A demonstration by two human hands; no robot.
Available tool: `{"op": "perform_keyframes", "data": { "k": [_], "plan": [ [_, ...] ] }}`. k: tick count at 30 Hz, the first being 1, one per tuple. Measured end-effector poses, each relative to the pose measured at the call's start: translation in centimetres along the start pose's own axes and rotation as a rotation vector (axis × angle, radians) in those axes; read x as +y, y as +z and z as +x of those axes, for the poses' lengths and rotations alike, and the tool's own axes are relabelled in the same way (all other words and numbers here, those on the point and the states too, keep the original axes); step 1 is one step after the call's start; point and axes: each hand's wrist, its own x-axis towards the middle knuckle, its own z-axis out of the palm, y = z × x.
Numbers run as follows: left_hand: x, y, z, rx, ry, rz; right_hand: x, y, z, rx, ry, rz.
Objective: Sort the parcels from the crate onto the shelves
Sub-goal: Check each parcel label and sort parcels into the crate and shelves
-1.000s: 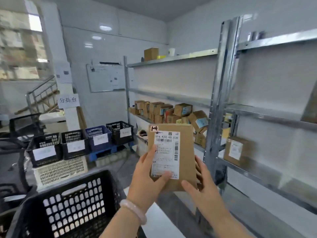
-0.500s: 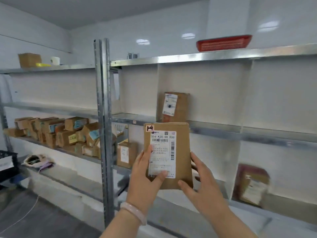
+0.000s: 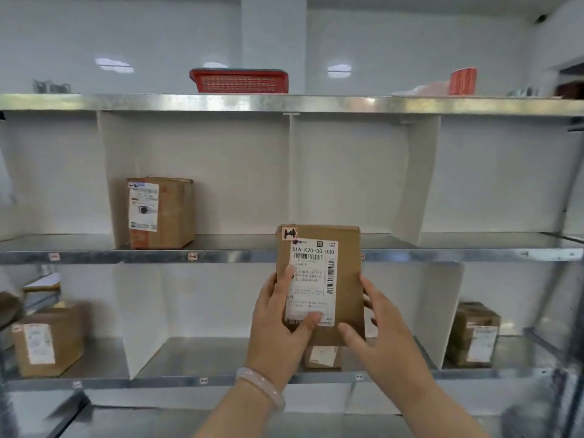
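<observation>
Both hands grip one parcel [image 3: 319, 284], a flat brown carton held upright with its printed label facing the camera. The left hand [image 3: 279, 324] clasps the left edge, thumb pressed on the label's lower corner; the right hand [image 3: 377, 330] cups the right edge, fingers behind, thumb on the front. The parcel is in the air before the shelves [image 3: 221, 256], level with the middle shelf edge, not yet set down.

Progress, as judged: partly done. One box [image 3: 159, 212] stands on the middle shelf in the left bay; further boxes sit on the lower shelf at left [image 3: 47, 341], at right [image 3: 474, 335], and one [image 3: 322, 357] largely hidden behind the hands. The held parcel remains to be placed.

Not seen: the crate, so the remaining count is unknown. Small bay tags on the shelf edges are illegible. Frame edges are blurred. A red basket [image 3: 239, 80] lies on top.
</observation>
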Motion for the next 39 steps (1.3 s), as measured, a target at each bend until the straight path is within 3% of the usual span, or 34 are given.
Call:
{"op": "perform_keyframes", "data": {
  "k": [14, 25, 32, 39],
  "plan": [
    [-1.9, 15.5, 11.9, -0.124, 0.172, -0.207, 8.9, -6.0, 9.3, 0.257, 0.055, -0.409],
    [4.2, 30.4, 15.0, -0.195, 0.324, -0.387, 17.0, -18.0, 10.8, 0.467, 0.108, -0.575],
    [8.4, 40.1, 16.9, -0.123, 0.319, -0.351, 24.2, -25.5, 13.9, 0.435, 0.051, -0.606],
    [9.2, 45.7, 20.0, 0.014, 0.288, -0.165, 30.2, -30.1, 17.6, 0.230, 0.023, -0.672]
  ]
}}
